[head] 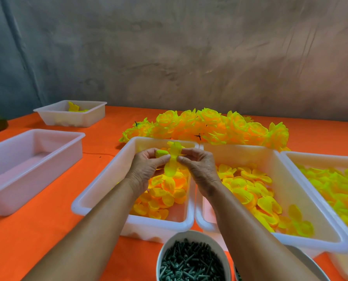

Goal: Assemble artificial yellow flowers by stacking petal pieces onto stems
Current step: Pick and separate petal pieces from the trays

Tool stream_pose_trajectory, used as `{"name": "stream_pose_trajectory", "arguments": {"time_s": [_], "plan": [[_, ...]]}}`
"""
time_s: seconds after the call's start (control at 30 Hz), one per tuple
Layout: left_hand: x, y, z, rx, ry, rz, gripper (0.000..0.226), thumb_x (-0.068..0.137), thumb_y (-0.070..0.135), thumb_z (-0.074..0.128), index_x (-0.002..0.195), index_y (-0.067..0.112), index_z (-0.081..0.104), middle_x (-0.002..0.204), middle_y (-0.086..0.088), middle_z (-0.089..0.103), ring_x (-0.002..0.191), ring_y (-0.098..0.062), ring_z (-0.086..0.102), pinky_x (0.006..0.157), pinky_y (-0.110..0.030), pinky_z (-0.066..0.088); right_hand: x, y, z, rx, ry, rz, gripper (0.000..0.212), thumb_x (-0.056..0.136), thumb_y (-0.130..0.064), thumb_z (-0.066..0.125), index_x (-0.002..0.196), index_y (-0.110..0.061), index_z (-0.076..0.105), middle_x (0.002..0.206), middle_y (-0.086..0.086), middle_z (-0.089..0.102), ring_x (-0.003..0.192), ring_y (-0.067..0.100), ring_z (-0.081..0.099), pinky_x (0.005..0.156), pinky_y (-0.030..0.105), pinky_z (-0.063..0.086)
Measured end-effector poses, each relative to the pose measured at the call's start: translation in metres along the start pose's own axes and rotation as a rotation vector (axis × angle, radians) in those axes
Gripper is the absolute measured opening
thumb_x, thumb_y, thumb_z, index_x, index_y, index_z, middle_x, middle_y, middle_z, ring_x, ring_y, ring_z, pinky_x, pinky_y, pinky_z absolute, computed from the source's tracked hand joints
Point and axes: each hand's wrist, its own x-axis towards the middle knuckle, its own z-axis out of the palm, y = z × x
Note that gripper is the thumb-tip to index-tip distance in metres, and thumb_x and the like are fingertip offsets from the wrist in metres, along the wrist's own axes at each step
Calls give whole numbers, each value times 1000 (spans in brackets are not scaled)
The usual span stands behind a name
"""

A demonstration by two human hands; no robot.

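Left hand: the left hand (pixel 148 165) is raised over the far end of the middle tray (pixel 100 191), fingers curled round a small yellow bud (pixel 162 153) and thumb pressing on the petal piece (pixel 172 159).
Right hand: the right hand (pixel 197 165) faces it from the right, thumb and forefinger pinching the right side of the same petal piece.
Petal piece: held between the two hands above the tray, its long axis running near to far, one lobe standing up toward the far side and one hanging down toward the loose petals (pixel 163 193) in the tray.
Key relation: the bud lies just left of the petal piece and touches it, so seating the piece looks like a short sideways push from right to left; the right hand does the sliding, the left only steadies.
Stem: hidden in the left hand, so I cannot tell how far the piece is threaded.
Supplies: the bowl of green stems (pixel 191 260) sits nearest, and the right tray (pixel 310 199) holds larger petals.
Finished flowers: a heap of finished flowers (pixel 209 126) lies on the orange worktop (pixel 47 230) beyond the trays.
Stage: judged early in this flower, with an inner layer going on.
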Motion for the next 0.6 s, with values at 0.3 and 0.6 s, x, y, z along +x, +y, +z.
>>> {"name": "stream_pose_trajectory", "arguments": {"time_s": [0.3, 0.6], "plan": [[1, -3, -2, 54, 134, 94, 11, 77, 3, 72, 75, 10, 65, 53, 6, 65, 48, -1, 60, 45, -14, 47, 0, 1, 2, -77, 108, -35, 13, 69, 2, 79, 76, -1, 69, 80, 17, 68, 76, 25, 64, 75, 38, 54], [2, -1, -3, 36, 177, 80, 18, 77, 16, 75, 72, 11, 58, 70, -7, 60, 63, -16, 55, 62, -29, 47, -2, 1, 2, -131, -2, -25, 10, 75, 0, 75, 77, -7, 69, 84, 17, 68, 80, 23, 62, 79, 38, 52]]}}
